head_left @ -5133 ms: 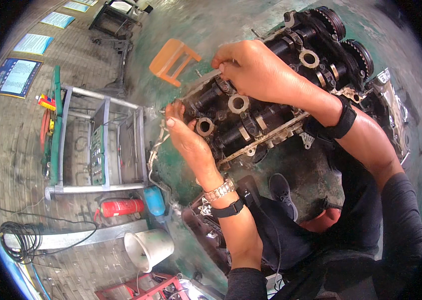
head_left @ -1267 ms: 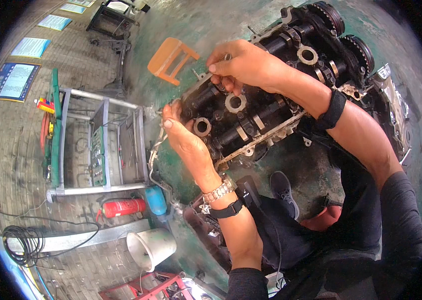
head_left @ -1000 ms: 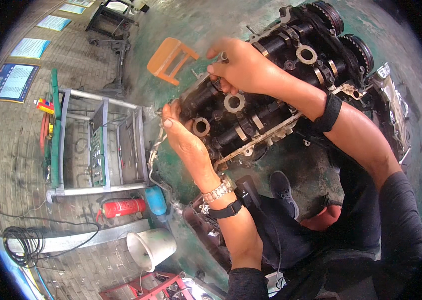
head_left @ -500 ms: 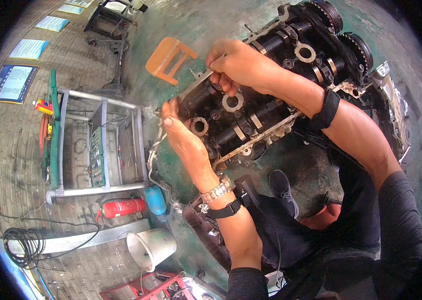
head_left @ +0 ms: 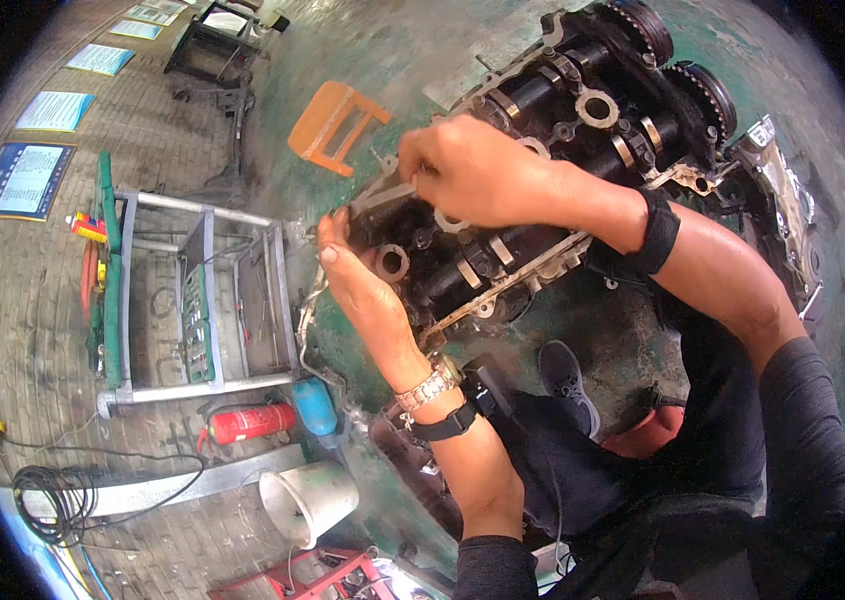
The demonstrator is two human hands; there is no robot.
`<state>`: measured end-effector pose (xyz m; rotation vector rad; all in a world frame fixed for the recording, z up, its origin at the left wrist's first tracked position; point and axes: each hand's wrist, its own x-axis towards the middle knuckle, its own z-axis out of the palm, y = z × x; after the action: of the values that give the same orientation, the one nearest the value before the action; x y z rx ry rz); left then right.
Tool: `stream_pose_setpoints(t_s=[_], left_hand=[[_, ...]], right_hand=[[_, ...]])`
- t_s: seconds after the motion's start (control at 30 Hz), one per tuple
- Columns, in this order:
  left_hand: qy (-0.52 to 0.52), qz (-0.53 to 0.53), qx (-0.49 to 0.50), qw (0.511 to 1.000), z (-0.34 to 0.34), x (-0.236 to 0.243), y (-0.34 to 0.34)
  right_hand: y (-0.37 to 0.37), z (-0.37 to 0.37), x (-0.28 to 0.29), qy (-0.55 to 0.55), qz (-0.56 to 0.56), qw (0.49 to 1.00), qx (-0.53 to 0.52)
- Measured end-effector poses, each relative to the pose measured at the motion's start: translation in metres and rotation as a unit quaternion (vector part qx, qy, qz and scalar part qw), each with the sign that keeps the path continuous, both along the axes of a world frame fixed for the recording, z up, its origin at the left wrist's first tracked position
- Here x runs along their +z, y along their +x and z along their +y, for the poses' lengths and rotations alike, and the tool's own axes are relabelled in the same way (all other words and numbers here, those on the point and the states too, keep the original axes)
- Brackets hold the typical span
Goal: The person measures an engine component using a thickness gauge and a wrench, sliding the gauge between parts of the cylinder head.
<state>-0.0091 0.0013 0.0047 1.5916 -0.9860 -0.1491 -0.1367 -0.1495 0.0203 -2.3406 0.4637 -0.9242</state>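
A dark, oily cylinder head (head_left: 509,255) with two camshafts lies in front of me, slanting up to the right, with toothed camshaft sprockets (head_left: 700,95) at its far end. My right hand (head_left: 473,170) is closed above its left part, gripping a thin grey metal strip (head_left: 385,198) that slopes down toward my left hand. At the left end of the cylinder head is my left hand (head_left: 368,280), fingers extended and thumb apart, its fingertips close to the strip's lower end. Whether those fingertips touch the strip is hard to see.
An orange stool (head_left: 323,125) stands beyond the cylinder head. To the left are a metal-framed cart (head_left: 218,385) with tools, a red fire extinguisher (head_left: 248,423), a blue cylinder (head_left: 316,407) and a white bucket (head_left: 315,500). A black cable coil (head_left: 53,497) lies farther left.
My right hand has shifted slightly left and down and turned knuckles up; the grey strip now shows plainly between the hands. My left hand has kept nearly the same place and pose.
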Motion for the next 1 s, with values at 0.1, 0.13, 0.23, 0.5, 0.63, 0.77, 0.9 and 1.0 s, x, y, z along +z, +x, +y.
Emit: stream_pose_setpoints(t_s=[0.1, 0.13, 0.23, 0.5, 0.63, 0.77, 0.9, 1.0], left_hand=[[-0.003, 0.003, 0.011, 1.000, 0.001, -0.001, -0.002], [-0.002, 0.011, 0.009, 1.000, 0.001, 0.000, -0.002], [0.012, 0.024, 0.006, 1.000, 0.001, 0.001, -0.001], [0.064, -0.042, 0.027, 0.997, 0.002, 0.004, 0.005], [0.047, -0.041, 0.026, 0.998, 0.003, 0.002, 0.005], [0.073, -0.103, 0.005, 0.992, 0.002, 0.002, 0.011], [0.038, -0.020, 0.017, 0.999, 0.002, -0.002, 0.011], [-0.008, 0.052, -0.006, 0.999, 0.001, -0.003, 0.008]], right_hand=[[-0.006, 0.017, 0.005, -0.021, 0.025, 0.999, 0.002], [-0.008, 0.023, 0.007, -0.022, 0.031, 0.999, 0.001], [-0.014, 0.040, 0.015, -0.070, 0.025, 0.997, 0.021], [-0.016, 0.068, 0.021, -0.140, 0.076, 0.984, 0.082], [-0.014, 0.076, 0.017, -0.162, 0.082, 0.978, 0.099], [-0.011, 0.085, 0.014, -0.174, 0.064, 0.979, 0.087], [-0.012, 0.082, 0.016, -0.171, 0.071, 0.976, 0.112], [-0.015, 0.071, 0.023, -0.146, 0.038, 0.985, 0.078]])
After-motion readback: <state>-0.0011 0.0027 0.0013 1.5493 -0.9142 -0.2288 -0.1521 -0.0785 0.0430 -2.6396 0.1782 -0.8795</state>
